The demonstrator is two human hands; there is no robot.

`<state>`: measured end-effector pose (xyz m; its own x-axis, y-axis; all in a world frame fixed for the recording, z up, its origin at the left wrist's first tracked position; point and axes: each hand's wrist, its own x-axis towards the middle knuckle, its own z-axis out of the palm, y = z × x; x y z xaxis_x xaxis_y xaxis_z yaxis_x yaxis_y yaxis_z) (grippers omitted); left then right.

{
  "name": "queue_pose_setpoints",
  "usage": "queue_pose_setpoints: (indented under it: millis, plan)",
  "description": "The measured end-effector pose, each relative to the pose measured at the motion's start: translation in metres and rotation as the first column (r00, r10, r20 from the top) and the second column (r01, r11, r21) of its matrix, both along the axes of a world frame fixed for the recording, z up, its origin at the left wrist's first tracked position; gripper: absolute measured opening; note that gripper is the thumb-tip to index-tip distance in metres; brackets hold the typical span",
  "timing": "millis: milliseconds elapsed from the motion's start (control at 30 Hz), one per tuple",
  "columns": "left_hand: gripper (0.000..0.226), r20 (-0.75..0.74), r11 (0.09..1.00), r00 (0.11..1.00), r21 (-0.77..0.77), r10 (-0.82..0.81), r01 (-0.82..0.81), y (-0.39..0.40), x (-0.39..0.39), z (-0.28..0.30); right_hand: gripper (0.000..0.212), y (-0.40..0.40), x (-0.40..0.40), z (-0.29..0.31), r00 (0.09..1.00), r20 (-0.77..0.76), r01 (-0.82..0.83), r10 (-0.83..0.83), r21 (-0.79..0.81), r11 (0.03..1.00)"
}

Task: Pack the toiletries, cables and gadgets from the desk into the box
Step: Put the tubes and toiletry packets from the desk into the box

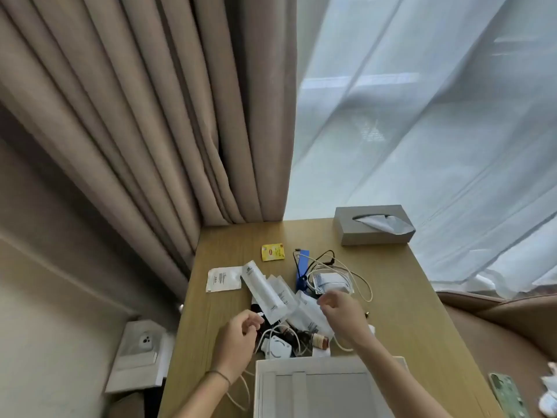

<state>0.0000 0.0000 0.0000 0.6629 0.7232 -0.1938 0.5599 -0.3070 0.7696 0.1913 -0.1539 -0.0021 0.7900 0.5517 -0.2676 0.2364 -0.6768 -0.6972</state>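
Observation:
A white open box [316,384] sits at the near edge of the wooden desk [407,297]. Beyond it lies a heap of white toiletry sachets [265,288], small brown bottles [319,340], a white charger [278,346] and tangled cables [340,267]. My left hand [238,336] hovers over the left of the heap, fingers curled, pinching a small white cable plug. My right hand [340,312] is above the sachets with fingers curled; whether it holds anything is unclear. A blue flat item [302,268] lies under the cables.
A grey tissue box [372,226] stands at the desk's far right. A yellow tea bag packet [272,251] and a flat white sachet [223,279] lie apart. A phone [508,395] rests near the right edge. Curtains hang behind. A shelf with a white box [140,360] sits left.

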Motion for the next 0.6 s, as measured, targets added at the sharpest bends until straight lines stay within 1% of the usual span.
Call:
queue_pose_setpoints:
  millis: [100,167,233,333,367,500,567,600]
  plan:
    - [0.031,-0.053,0.998,0.997,-0.002,-0.059,0.059,0.016,0.003,-0.009,0.039,0.030,0.001,-0.017,0.999,-0.004,-0.054,0.054,-0.140,0.989]
    - [0.031,-0.073,0.992,0.989,0.001,-0.125,0.126,0.025,0.006,-0.012,0.048,0.046,0.000,-0.026,0.998,-0.014,-0.055,0.054,-0.215,0.975]
    - [0.031,-0.095,0.983,0.979,0.009,-0.182,0.184,0.034,0.007,-0.019,0.053,0.056,0.001,-0.036,0.998,0.009,-0.063,0.068,-0.279,0.958]
    - [0.031,-0.116,0.970,0.964,0.017,-0.240,0.244,0.048,0.010,-0.023,0.046,0.068,0.003,-0.047,0.989,0.072,-0.091,0.127,-0.370,0.925]
    - [0.030,-0.115,0.967,0.961,0.020,-0.251,0.255,0.052,0.011,-0.025,0.043,0.072,0.003,-0.051,0.986,0.104,-0.083,0.131,-0.377,0.923]
    - [0.028,-0.118,0.959,0.953,0.024,-0.278,0.283,0.067,0.019,-0.032,0.025,0.098,0.000,-0.061,0.969,0.235,-0.007,0.079,-0.291,0.957]
    - [0.027,-0.141,0.955,0.946,0.017,-0.291,0.296,0.072,0.023,-0.035,0.013,0.110,-0.002,-0.064,0.968,0.226,-0.029,0.106,-0.320,0.947]
    - [0.026,-0.164,0.955,0.943,0.005,-0.291,0.296,0.075,0.025,-0.037,0.011,0.115,-0.003,-0.064,0.970,0.211,-0.042,0.118,-0.336,0.941]
